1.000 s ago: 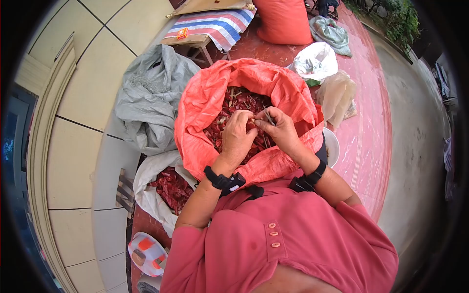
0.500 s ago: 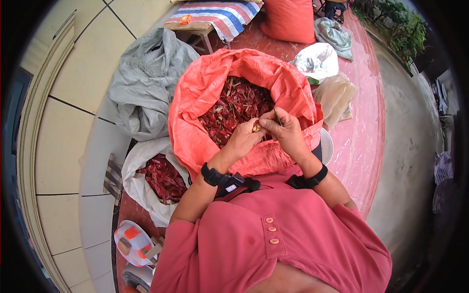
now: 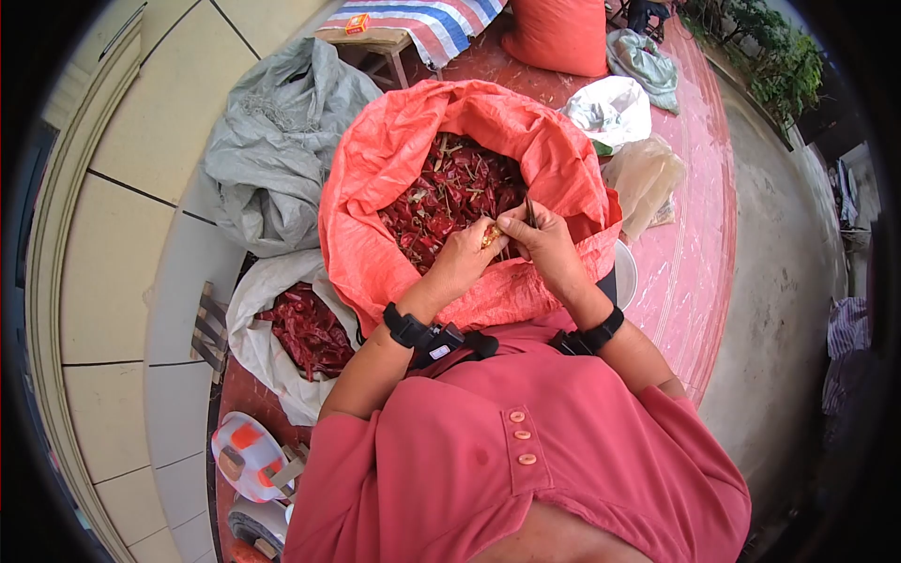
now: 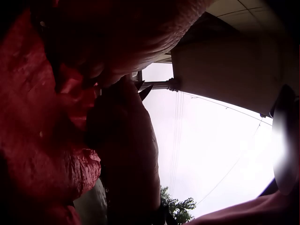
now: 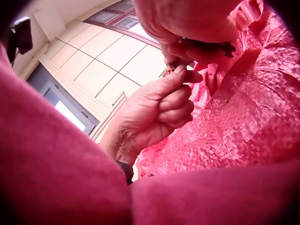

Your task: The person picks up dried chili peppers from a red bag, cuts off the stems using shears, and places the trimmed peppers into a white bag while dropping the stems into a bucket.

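Note:
Over the near rim of a large red woven sack [image 3: 371, 178], both hands meet. My left hand [image 3: 458, 260] pinches a small piece of dried chili [image 3: 490, 235], its yellowish inside showing. In the right wrist view the left hand's thumb presses the piece [image 5: 169, 70] against its curled fingers. My right hand [image 3: 552, 251] has thumb and fingertips right at the same piece. It also holds a dark pair of scissors [image 3: 531, 214]; two pointed blades [image 4: 146, 91] stick out past that hand in the left wrist view. Dried red chilies [image 3: 450, 188] with pale stems fill the sack.
A white sack [image 3: 253, 328] of dried red chilies stands at left, below a crumpled grey sack [image 3: 272, 159]. A white bowl [image 3: 626, 272] shows right of the red sack. Plastic bags [image 3: 643, 183] lie beyond it. A striped cloth [image 3: 432, 23] covers a bench at the back.
Both hands have drawn back from over the chilies toward the near rim. The yellowish inside of the piece has come into sight. The head view has shifted slightly.

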### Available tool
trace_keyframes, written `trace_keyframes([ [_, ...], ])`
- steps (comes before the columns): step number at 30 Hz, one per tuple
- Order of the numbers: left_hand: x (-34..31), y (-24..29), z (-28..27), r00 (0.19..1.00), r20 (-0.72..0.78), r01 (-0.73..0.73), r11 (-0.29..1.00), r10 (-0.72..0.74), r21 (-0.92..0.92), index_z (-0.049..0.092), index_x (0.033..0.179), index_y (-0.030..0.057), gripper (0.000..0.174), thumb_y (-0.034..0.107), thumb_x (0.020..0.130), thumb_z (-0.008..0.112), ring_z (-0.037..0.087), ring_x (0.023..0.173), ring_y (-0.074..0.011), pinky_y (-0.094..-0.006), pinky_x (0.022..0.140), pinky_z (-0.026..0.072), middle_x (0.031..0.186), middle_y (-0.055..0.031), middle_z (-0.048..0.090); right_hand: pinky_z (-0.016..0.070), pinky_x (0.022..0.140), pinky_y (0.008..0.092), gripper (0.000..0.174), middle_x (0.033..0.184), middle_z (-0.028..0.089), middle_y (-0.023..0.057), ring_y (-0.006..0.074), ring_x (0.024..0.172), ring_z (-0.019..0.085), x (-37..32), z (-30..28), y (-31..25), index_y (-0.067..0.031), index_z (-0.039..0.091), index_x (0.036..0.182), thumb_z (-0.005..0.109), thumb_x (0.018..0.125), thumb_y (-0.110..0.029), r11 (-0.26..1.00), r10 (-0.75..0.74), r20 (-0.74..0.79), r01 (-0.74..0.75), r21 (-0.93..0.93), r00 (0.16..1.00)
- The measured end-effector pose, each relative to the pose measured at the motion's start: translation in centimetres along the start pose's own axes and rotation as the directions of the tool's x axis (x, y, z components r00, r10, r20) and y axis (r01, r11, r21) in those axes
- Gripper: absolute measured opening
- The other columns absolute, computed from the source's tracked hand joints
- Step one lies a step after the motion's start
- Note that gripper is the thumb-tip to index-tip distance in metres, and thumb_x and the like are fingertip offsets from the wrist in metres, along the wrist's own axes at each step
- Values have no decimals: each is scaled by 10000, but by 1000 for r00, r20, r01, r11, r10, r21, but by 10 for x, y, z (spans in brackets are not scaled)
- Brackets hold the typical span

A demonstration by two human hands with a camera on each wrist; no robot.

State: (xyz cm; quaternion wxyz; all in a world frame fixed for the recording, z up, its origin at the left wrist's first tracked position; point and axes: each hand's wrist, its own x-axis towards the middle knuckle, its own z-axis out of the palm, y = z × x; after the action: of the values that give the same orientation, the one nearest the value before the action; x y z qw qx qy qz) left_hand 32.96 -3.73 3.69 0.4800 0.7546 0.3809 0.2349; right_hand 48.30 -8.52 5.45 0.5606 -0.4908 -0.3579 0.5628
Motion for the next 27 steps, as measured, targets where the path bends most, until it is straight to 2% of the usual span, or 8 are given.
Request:
trace_keyframes([
  [3, 3, -5, 1, 1000, -8, 25, 993, -24, 120, 572, 972, -33, 269, 227, 906, 586, 632, 742, -339, -391, 660, 484, 806, -214, 623, 442, 528, 248, 69, 763, 612, 23, 90, 624, 567, 3, 2, 11, -71, 616, 868, 674, 845, -101, 877, -283, -10, 255, -407, 959],
  [7, 5, -15, 5, 995, -34, -86, 991, 90, 100, 583, 937, -41, 209, 146, 845, 591, 623, 830, -441, -482, 669, 491, 824, -279, 629, 507, 587, 297, 160, 836, 650, 33, 185, 699, 655, -5, 8, -7, -108, 617, 846, 681, 716, -42, 163, -647, 363, 587, -793, 671],
  [8, 4, -18, 6, 996, -29, -81, 993, 84, 91, 584, 939, -35, 204, 154, 862, 576, 627, 816, -425, -462, 666, 490, 819, -264, 626, 520, 597, 326, 224, 864, 666, 24, 255, 727, 654, -6, 8, -7, -123, 621, 840, 676, 635, -51, 129, -638, 381, 581, -804, 669],
  [11, 6, -21, 7, 999, 13, -46, 990, 45, 134, 585, 936, -21, 213, 184, 904, 538, 633, 781, -394, -428, 654, 486, 807, -231, 621, 476, 528, 301, 134, 799, 646, 14, 204, 612, 614, 1, 2, 2, -94, 612, 839, 683, 735, -50, 181, -697, 373, 653, -736, 613],
  [13, 5, -5, 0, 997, 74, 6, 971, -24, 240, 585, 921, -16, 239, 215, 917, 524, 630, 769, -394, -441, 640, 480, 803, -230, 621, 407, 481, 273, 78, 715, 587, -7, 148, 531, 514, -1, -1, -1, -81, 598, 818, 675, 812, -92, 825, -335, 55, 321, -465, 941],
  [14, 4, 0, -3, 994, 112, -36, 967, 8, 251, 582, 920, -14, 257, 234, 925, 516, 626, 757, -396, -447, 632, 476, 791, -231, 617, 373, 457, 259, 99, 673, 557, -18, 120, 491, 464, -2, -2, -3, -75, 591, 808, 671, 851, -113, 973, -51, -14, 46, -225, 999],
  [21, -3, -1, -11, 944, 143, -329, 885, 298, 329, 564, 923, -16, 339, 313, 954, 492, 593, 680, -412, -465, 612, 460, 695, -226, 580, 228, 429, 224, 205, 551, 388, -69, 43, 449, 292, 1, -11, -3, -116, 539, 770, 648, 909, -222, 853, 377, 108, -390, 345, 920],
  [27, -6, 3, -8, 976, 59, -213, 977, 210, 34, 543, 875, 27, 300, 313, 956, 508, 473, 517, -209, -341, 514, 385, 580, -69, 485, 270, 429, 217, 194, 578, 419, -63, 47, 446, 314, 3, 8, -7, -110, 511, 793, 610, 932, -201, 989, 112, -81, -103, 104, 990],
])
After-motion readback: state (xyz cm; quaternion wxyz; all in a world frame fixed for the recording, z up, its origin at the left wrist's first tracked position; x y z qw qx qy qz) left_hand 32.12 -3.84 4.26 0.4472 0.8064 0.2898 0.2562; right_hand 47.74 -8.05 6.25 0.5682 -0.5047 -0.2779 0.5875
